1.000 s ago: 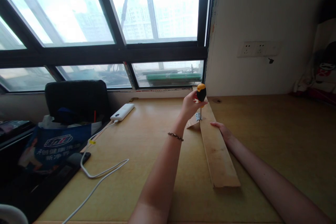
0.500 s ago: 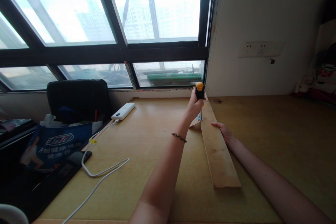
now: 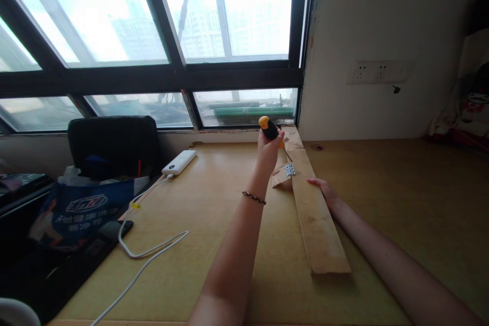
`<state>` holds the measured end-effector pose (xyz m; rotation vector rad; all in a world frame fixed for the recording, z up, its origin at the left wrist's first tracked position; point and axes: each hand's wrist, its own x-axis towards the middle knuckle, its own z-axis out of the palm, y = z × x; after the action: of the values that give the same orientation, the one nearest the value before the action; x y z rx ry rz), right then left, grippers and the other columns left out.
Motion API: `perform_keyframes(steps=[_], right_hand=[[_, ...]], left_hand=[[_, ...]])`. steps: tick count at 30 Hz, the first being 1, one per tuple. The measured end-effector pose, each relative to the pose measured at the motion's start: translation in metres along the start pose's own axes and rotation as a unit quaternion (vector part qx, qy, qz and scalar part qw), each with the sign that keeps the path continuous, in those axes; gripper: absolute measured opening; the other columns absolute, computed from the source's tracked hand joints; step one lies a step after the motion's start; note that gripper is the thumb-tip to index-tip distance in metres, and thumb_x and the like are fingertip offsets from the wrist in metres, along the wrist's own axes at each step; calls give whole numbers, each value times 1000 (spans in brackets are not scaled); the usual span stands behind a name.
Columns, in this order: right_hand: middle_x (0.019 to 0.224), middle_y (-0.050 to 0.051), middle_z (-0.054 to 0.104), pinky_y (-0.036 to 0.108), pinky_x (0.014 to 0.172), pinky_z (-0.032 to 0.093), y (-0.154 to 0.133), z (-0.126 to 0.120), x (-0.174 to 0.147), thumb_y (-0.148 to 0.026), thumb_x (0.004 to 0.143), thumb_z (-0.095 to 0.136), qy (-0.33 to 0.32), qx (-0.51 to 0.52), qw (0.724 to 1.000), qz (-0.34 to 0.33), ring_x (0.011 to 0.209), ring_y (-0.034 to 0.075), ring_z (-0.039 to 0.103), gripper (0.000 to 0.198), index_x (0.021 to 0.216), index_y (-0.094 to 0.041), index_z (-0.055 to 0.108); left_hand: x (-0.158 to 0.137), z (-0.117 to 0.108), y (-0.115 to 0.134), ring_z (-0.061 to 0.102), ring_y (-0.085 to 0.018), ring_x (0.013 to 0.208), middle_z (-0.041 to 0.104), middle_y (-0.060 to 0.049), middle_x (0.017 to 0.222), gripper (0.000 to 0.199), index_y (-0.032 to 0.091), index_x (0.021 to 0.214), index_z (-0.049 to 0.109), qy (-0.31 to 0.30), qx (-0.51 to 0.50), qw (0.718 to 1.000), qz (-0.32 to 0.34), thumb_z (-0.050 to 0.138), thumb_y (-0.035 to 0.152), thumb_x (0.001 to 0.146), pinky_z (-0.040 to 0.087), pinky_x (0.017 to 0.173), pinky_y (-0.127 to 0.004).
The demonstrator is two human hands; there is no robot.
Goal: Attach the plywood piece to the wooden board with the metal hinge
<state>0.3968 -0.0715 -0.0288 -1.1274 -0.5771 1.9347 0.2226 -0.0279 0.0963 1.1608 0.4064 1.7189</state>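
My left hand is closed round the yellow-and-black handle of a screwdriver. The tool leans, with its shaft slanting down to the right above the long wooden board. A metal hinge lies across the board's left edge and joins it to a small wooden piece. From the right side, my right hand grips the board's edge, a digit showing on top; its other fingers are mostly hidden.
A white power bank with a white cable lies on the table to the left. Beyond the table's left edge are a black chair and a blue bag. A window and wall stand behind.
My left hand has moved slightly left, tilting the screwdriver from upright and lifting its tip off the hinge, which now shows fully. My right hand and the board have stayed put.
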Motion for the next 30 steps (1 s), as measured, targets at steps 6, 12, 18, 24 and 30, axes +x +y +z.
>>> perform_keyframes(steps=[6, 12, 18, 24, 30], right_hand=[[73, 9, 69, 32, 64, 51, 0, -3, 3, -25, 75, 48, -20, 6, 1000, -6, 62, 20, 64, 29, 97, -9, 57], [71, 9, 68, 33, 65, 51, 0, -2, 2, -26, 76, 47, -15, 5, 1000, -3, 61, 20, 64, 28, 96, -9, 57], [70, 8, 68, 32, 64, 51, -1, -3, 3, -26, 75, 49, -14, 12, 1000, 0, 61, 19, 63, 28, 96, -9, 58], [71, 9, 69, 32, 66, 51, 0, -3, 4, -25, 75, 49, -11, 17, 1000, -2, 62, 19, 63, 30, 97, -8, 58], [69, 8, 68, 32, 63, 51, 0, -2, 2, -26, 75, 49, -4, 6, 1000, -5, 60, 19, 63, 28, 96, -9, 57]], left_hand=[[0, 0, 1, 48, -7, 62, 48, 3, 71, 29, 19, 76, 44, -32, 17, 998, -54, 65, 17, 56, 40, 61, -23], [-5, 1, -3, 48, -7, 64, 49, 2, 70, 26, 18, 77, 46, -64, 33, 995, -71, 65, 19, 58, 39, 64, -23], [-7, 2, -11, 48, -7, 66, 50, 3, 72, 27, 18, 80, 47, -63, 49, 995, -64, 65, 20, 60, 39, 66, -23], [-7, 2, -14, 48, -7, 66, 50, 3, 72, 28, 18, 80, 47, -66, 48, 995, -61, 66, 22, 60, 39, 66, -23], [-7, 2, -15, 48, -7, 67, 50, 3, 72, 29, 18, 80, 47, -66, 38, 995, -57, 67, 21, 59, 40, 69, -24]])
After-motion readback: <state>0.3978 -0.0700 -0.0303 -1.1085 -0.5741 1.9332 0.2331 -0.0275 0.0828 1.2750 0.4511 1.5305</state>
